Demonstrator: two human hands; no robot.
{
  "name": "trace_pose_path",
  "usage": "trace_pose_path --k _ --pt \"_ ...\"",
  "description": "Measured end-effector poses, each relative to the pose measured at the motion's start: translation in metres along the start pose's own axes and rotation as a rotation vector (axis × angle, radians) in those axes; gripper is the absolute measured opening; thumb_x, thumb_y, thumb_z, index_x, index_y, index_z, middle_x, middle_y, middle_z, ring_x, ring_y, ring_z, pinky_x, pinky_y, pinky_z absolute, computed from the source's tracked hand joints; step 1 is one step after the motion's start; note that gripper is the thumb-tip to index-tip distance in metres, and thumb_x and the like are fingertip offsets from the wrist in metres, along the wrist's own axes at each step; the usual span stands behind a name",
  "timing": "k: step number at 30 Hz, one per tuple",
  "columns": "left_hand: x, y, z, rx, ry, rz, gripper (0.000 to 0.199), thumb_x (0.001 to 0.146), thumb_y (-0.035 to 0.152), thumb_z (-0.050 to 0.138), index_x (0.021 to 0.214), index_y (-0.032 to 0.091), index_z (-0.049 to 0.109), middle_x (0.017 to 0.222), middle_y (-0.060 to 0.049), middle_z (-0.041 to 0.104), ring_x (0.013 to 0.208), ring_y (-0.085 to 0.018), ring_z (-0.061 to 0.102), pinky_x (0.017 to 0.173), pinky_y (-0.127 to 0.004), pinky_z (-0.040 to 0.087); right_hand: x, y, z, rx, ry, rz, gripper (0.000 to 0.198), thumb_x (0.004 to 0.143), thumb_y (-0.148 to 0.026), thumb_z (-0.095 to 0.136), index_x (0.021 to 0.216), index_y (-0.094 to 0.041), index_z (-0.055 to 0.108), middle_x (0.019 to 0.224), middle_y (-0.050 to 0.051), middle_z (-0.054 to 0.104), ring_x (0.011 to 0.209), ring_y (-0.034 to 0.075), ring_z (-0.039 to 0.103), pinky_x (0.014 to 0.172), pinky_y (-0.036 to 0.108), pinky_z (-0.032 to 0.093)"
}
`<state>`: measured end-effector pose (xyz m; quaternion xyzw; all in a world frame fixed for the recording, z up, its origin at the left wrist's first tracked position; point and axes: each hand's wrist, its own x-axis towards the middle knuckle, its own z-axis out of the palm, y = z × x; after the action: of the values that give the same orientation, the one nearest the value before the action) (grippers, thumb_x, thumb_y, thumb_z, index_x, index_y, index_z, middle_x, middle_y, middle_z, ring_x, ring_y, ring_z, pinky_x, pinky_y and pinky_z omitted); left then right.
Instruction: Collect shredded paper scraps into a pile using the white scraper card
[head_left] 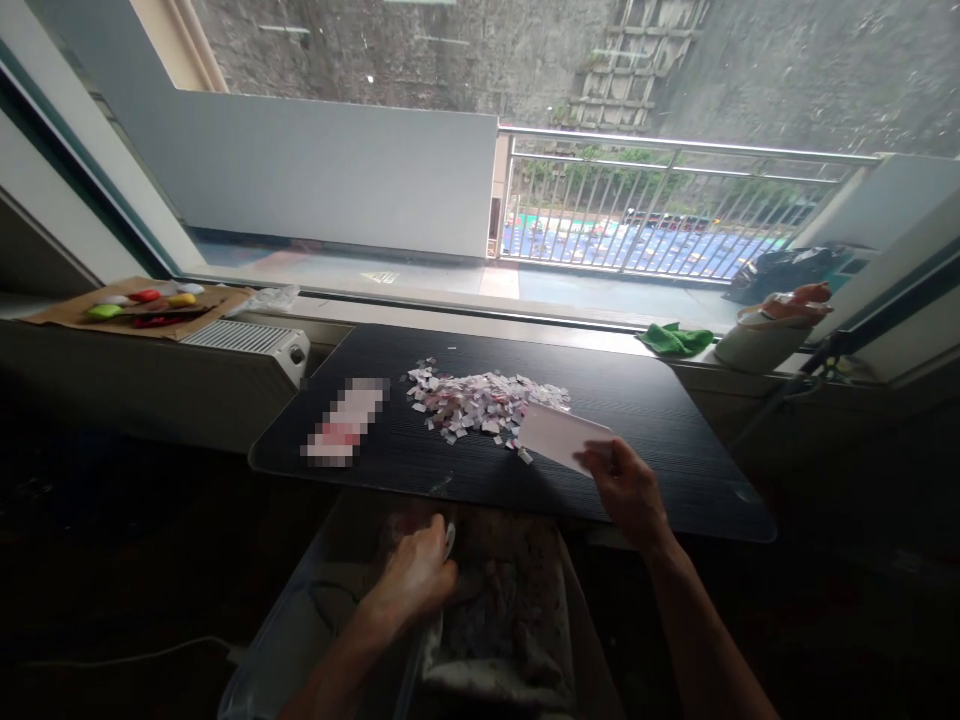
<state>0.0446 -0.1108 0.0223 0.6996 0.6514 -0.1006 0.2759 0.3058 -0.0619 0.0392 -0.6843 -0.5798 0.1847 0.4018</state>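
Note:
My right hand (628, 490) pinches one end of a white rectangular card (559, 436) above the dark table (645, 390). The card's far edge is at the right side of a spread pile of small paper pieces (480, 400). Below the table's front edge, my left hand (421, 562) is closed, over a clear plastic bin (277, 610). Something pale and curved shows beside its fingertips, too small to name. To the left on the table lies a long strip (349, 422), pink and red, blurred out.
A radiator (277, 345) stands left of the table. Brown paper (75, 315) with coloured items lies on the left sill. A green cloth (676, 340) and a pale container (765, 335) sit on the right sill. A window and railing (675, 210) are beyond.

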Motion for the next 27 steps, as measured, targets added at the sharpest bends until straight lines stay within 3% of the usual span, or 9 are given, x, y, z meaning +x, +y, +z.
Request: trace_pose_path --k 6,15,27 --pt "-0.002 -0.006 -0.005 -0.005 -0.050 -0.025 0.013 0.072 0.016 0.037 0.084 0.022 0.038 0.084 -0.005 0.062 0.083 -0.021 0.060 0.064 -0.027 0.036 0.002 0.002 -0.008 0.060 0.056 0.012 0.026 0.076 -0.042 0.054 0.091 -0.021 0.059 0.084 0.006 0.070 0.078 0.021 0.064 0.071 0.035 0.049" --pt "0.000 -0.003 -0.005 0.006 -0.061 -0.033 0.010 0.072 0.017 0.036 0.080 0.022 0.037 0.079 -0.004 0.060 0.079 -0.020 0.060 0.062 -0.028 0.035 -0.002 -0.004 -0.006 0.121 -0.062 0.041 0.022 0.075 -0.040 0.056 0.085 -0.022 0.060 0.080 0.004 0.070 0.072 0.020 0.064 0.069 0.033 0.049" --pt "0.005 -0.003 0.003 0.056 -0.036 -0.025 0.009 0.072 0.020 0.035 0.080 0.022 0.037 0.079 -0.005 0.060 0.078 -0.021 0.059 0.062 -0.029 0.036 -0.011 -0.005 -0.015 0.142 -0.051 0.087 0.022 0.072 -0.041 0.058 0.082 -0.021 0.061 0.076 0.003 0.070 0.070 0.019 0.063 0.067 0.032 0.048"
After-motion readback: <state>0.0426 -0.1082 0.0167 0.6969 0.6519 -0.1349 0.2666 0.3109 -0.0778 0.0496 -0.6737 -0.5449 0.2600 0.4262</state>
